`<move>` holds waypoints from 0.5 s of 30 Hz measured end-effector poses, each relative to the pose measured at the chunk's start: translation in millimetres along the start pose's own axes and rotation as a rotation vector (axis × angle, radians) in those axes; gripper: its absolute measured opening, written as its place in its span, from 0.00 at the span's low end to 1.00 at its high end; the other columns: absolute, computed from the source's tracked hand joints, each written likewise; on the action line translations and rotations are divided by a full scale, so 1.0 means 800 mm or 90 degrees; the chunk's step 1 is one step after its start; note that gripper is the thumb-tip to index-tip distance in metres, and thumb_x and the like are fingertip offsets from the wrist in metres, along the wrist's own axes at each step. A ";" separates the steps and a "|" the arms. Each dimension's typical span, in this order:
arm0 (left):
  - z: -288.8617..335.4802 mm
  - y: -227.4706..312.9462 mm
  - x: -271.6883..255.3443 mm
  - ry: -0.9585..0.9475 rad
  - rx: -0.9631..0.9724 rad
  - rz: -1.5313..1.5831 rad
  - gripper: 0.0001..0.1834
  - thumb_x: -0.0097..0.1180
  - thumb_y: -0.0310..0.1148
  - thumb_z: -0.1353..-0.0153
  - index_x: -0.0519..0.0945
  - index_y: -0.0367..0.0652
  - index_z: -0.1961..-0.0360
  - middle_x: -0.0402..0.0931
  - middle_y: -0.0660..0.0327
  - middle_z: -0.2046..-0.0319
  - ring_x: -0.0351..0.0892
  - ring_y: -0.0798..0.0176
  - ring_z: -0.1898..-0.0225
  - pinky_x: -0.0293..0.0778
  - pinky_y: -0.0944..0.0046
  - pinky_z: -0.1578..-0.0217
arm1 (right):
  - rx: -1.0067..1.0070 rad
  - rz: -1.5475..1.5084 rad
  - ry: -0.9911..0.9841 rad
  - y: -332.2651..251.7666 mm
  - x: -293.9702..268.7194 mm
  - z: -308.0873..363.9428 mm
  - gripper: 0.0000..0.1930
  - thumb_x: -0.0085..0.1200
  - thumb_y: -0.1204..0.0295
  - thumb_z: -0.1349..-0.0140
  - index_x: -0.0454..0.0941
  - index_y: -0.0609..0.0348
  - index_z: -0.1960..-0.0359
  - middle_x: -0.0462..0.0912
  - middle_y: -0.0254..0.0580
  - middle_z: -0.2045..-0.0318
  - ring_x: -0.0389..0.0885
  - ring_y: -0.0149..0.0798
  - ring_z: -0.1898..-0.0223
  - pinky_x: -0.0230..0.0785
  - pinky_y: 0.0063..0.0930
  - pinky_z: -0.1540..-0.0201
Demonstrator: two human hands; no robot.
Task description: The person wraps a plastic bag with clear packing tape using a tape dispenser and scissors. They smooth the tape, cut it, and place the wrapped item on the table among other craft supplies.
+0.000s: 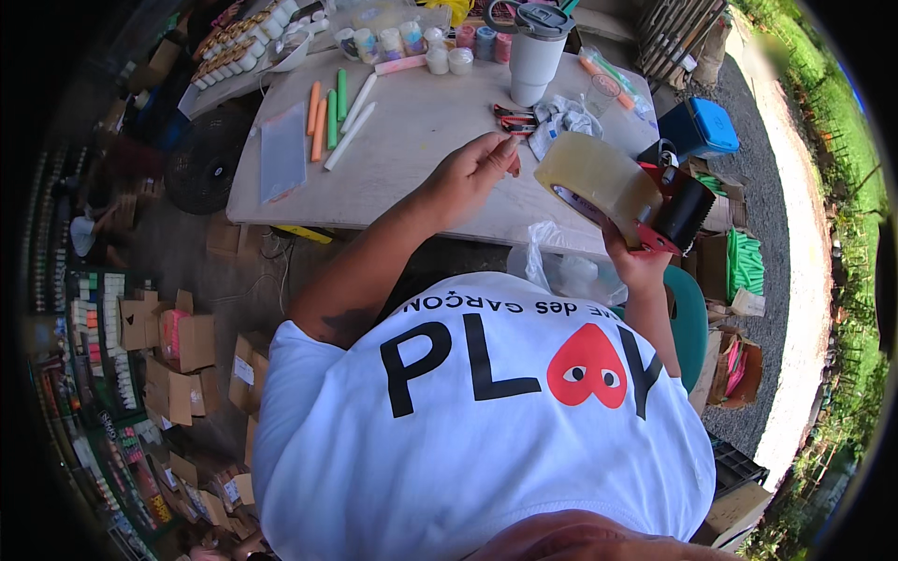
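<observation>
R hand (640,266) grips tape dispenser (680,213). L hand (470,178), left of that grip, pressed tgthr, can't tell if pinching smth.

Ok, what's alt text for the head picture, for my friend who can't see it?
The right hand grips a red-and-black tape dispenser with a clear tape roll; the left hand is raised nearby. The table beyond holds orange, green and white sticks and a white tumbler.

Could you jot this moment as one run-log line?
left grip: curled over table, any hold unclear | right grip: holding red-and-black tape dispenser with tape roll | table: coloured sticks
</observation>
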State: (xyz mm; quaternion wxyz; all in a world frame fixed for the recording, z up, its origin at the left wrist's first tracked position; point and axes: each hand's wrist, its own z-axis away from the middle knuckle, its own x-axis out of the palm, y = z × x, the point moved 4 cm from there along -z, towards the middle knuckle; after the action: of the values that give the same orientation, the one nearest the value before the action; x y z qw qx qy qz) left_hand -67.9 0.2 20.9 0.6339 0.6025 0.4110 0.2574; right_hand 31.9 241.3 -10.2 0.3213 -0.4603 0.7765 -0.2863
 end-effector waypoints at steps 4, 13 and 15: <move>-0.006 0.012 0.012 -0.011 0.044 -0.079 0.17 0.35 0.42 0.27 0.69 0.41 0.64 0.68 0.65 0.72 0.67 0.71 0.67 0.68 0.67 0.61 | -0.038 0.028 -0.080 0.012 0.012 -0.001 0.43 0.70 0.73 0.62 0.58 0.64 0.42 0.70 0.48 0.48 0.73 0.41 0.47 0.66 0.33 0.45; -0.022 -0.018 0.007 0.077 0.134 -0.191 0.12 0.42 0.37 0.30 0.70 0.37 0.60 0.75 0.47 0.67 0.75 0.41 0.63 0.69 0.51 0.62 | -0.135 0.088 -0.075 0.017 0.034 -0.026 0.39 0.66 0.71 0.59 0.61 0.65 0.43 0.71 0.51 0.51 0.72 0.48 0.48 0.62 0.37 0.43; -0.015 -0.025 0.008 0.115 0.158 -0.198 0.11 0.43 0.36 0.31 0.71 0.37 0.60 0.75 0.47 0.68 0.75 0.41 0.63 0.70 0.52 0.62 | -0.115 0.021 -0.075 0.016 0.036 -0.022 0.39 0.66 0.70 0.58 0.59 0.64 0.42 0.69 0.50 0.47 0.70 0.47 0.45 0.60 0.38 0.41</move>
State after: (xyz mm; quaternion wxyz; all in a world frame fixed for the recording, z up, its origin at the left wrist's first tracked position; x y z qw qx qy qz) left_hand -78.0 8.8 0.5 0.5479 0.5796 0.5825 0.1568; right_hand 0.8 223.1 -15.0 0.3285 -0.4908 0.7861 -0.1821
